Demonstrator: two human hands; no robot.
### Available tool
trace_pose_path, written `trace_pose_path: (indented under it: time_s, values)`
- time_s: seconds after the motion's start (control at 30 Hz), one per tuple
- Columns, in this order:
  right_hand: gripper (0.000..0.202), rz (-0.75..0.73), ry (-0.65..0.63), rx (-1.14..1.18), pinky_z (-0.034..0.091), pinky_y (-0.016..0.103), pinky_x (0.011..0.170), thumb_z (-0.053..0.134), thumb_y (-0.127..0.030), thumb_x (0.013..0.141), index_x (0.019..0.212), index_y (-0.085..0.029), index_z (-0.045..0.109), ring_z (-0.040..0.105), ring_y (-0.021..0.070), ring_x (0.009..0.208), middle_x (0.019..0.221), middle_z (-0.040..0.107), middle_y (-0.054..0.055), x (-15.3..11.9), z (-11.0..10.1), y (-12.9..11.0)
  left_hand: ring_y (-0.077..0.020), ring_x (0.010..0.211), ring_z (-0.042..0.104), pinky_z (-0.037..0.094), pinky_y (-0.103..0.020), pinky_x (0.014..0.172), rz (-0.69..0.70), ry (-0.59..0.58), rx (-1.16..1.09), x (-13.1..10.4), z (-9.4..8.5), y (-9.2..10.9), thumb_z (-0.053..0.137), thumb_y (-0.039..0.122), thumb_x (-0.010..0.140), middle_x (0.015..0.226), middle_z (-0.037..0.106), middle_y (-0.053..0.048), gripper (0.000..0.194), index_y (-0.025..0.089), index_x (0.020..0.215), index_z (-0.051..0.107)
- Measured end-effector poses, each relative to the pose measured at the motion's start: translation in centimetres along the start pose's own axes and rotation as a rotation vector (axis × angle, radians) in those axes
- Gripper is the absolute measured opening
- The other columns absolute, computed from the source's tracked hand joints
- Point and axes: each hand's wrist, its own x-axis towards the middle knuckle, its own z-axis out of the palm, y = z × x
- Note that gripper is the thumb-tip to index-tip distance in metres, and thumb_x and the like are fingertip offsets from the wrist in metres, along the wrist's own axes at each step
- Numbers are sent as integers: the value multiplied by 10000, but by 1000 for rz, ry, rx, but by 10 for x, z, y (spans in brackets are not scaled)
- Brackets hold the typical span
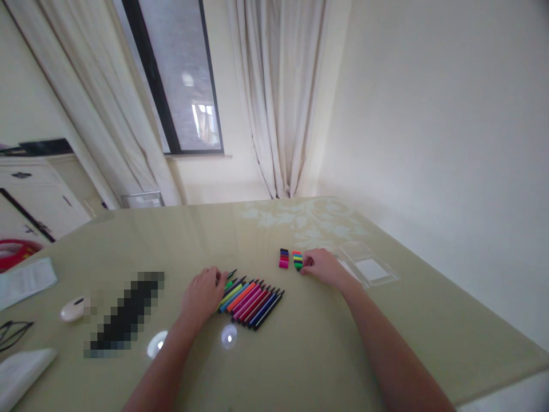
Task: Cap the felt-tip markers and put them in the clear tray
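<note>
Uncapped markers [253,302] of many colours lie side by side in a slanted row on the table, dark tips pointing away from me. At the row's left end, my left hand [205,294] is closed on a marker, whose dark tip [233,273] sticks out past the fingers. Beyond the row are two short stacks of marker caps: a dark-to-pink one [283,258] and a brighter one [297,258]. My right hand [321,265] pinches a cap at the near end of the brighter stack; the fingers partly cover it.
A clear plastic case [371,268] lies open at the right on the glossy table [326,355]. To the left are a white mouse [74,309], a blurred-out dark object [126,315], glasses [15,335] and papers [28,280]. A wall borders the right side.
</note>
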Motion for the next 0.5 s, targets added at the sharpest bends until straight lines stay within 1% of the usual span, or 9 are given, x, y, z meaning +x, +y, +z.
trace_pose_path:
  time_s: [0.17,0.27,0.33,0.4,0.43,0.5]
  values:
    - [99,26,3,-21,369,252,628,803,-270,779,791,-196,738,653,185,759,794,745,23,0,1,-2,-255,931,702,480,-353,804,18,-22,12,-5,-3,8,297,398,1075,982,727,-102,411,201,925,625]
    - [113,20,14,-35,350,251,621,804,-278,786,784,-196,727,643,181,752,786,738,19,0,2,-2,-279,1019,686,488,-382,875,47,47,71,-14,-6,20,300,428,1072,1054,728,-130,450,175,1011,667]
    - [131,16,19,-42,334,250,612,809,-294,785,781,-197,721,637,178,748,782,733,16,0,3,-2,-327,1124,649,485,-440,940,41,124,117,-23,-5,33,334,514,1053,1176,710,-170,516,141,1146,677]
    - [159,17,29,-40,325,249,608,817,-322,781,781,-199,716,631,175,745,781,729,13,0,4,-3,-367,1229,599,467,-494,1004,47,181,130,-34,1,47,351,602,1026,1339,651,-213,645,95,1316,625]
    - [174,15,43,-37,324,250,609,816,-340,788,783,-200,713,628,173,743,784,727,13,0,4,-3,-381,1299,556,438,-510,1057,77,201,129,-39,7,55,355,652,1008,1427,599,-232,734,70,1397,575]
    - [207,14,92,-31,326,253,615,787,-385,833,787,-200,705,621,170,739,791,724,18,0,4,-3,-405,1420,450,341,-548,1165,158,223,132,-50,20,68,382,755,947,1562,475,-249,909,47,1510,475]
